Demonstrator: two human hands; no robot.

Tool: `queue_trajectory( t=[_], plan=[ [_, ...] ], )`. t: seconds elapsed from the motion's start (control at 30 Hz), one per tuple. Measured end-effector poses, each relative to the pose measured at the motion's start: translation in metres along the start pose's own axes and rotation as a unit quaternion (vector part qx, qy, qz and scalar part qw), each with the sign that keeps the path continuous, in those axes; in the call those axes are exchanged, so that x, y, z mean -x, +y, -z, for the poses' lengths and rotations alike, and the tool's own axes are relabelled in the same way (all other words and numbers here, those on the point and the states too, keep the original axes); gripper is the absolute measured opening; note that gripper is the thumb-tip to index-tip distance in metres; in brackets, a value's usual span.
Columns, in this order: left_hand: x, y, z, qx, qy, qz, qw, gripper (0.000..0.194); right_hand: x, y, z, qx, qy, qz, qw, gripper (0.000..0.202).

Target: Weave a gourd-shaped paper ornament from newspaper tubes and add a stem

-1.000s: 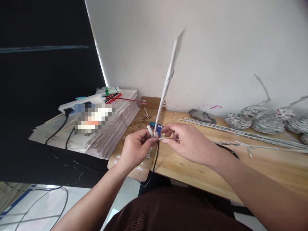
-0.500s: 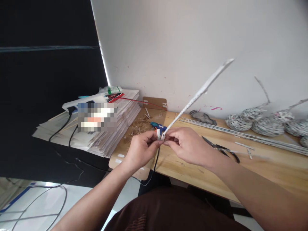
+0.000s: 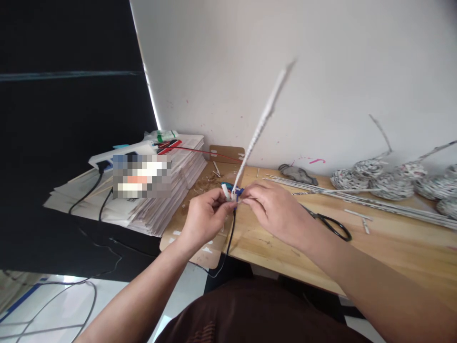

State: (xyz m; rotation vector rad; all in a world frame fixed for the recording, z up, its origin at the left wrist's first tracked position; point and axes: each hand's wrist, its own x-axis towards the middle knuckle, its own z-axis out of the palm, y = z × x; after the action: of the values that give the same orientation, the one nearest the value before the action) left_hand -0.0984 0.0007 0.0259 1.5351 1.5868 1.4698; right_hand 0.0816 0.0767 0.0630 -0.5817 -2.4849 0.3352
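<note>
My left hand (image 3: 205, 214) pinches the base of a small piece of rolled paper strips, from which a long white paper tube (image 3: 260, 126) rises toward the wall. A short white end (image 3: 225, 191) sticks up beside it. My right hand (image 3: 273, 207) is closed just to the right, its thumb and forefinger on a thin paper tube; another printed length (image 3: 310, 192) stretches out to the right behind this hand. Behind my fingers lies a blue glue gun (image 3: 227, 186), partly hidden.
Black-handled scissors (image 3: 335, 226) and paper scraps (image 3: 358, 214) lie on the wooden table (image 3: 392, 247). Long paper tubes (image 3: 374, 204) and woven paper pieces (image 3: 392, 185) are at the back right. A paper stack (image 3: 178, 190) with a power strip (image 3: 121, 155) stands left.
The long tube has swung left and stands more upright. My right hand has moved slightly away from my left fingers. A printed length now shows behind my right hand.
</note>
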Motion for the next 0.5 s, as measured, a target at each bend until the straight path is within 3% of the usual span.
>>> queue_trajectory(
  t=[0.1, 0.13, 0.23, 0.3, 0.33, 0.43, 0.5],
  plan=[
    [-0.005, 0.001, 0.003, 0.034, 0.015, 0.011, 0.999, 0.011, 0.012, -0.008, 0.010, 0.035, 0.124, 0.019, 0.992, 0.015],
    [-0.007, 0.002, 0.003, 0.041, 0.015, 0.013, 0.999, 0.012, 0.017, -0.010, 0.012, 0.014, 0.131, -0.002, 0.991, 0.014],
    [-0.011, 0.005, 0.001, 0.072, 0.007, 0.027, 0.997, 0.013, 0.029, -0.013, 0.005, -0.113, 0.025, -0.124, 0.985, 0.022],
    [-0.012, 0.010, -0.004, 0.092, -0.008, 0.042, 0.995, 0.015, 0.032, -0.010, -0.005, -0.211, -0.036, -0.192, 0.958, 0.025],
    [-0.012, 0.013, -0.006, 0.100, -0.018, 0.048, 0.994, 0.015, 0.033, -0.007, -0.010, -0.259, -0.031, -0.215, 0.941, 0.023],
    [-0.012, 0.021, -0.015, 0.132, -0.046, 0.061, 0.988, 0.018, 0.031, -0.001, -0.017, -0.405, 0.040, -0.252, 0.878, 0.011],
    [-0.011, 0.024, -0.020, 0.170, -0.051, 0.071, 0.982, 0.020, 0.031, 0.000, -0.017, -0.476, 0.079, -0.267, 0.834, 0.016]
  ],
)
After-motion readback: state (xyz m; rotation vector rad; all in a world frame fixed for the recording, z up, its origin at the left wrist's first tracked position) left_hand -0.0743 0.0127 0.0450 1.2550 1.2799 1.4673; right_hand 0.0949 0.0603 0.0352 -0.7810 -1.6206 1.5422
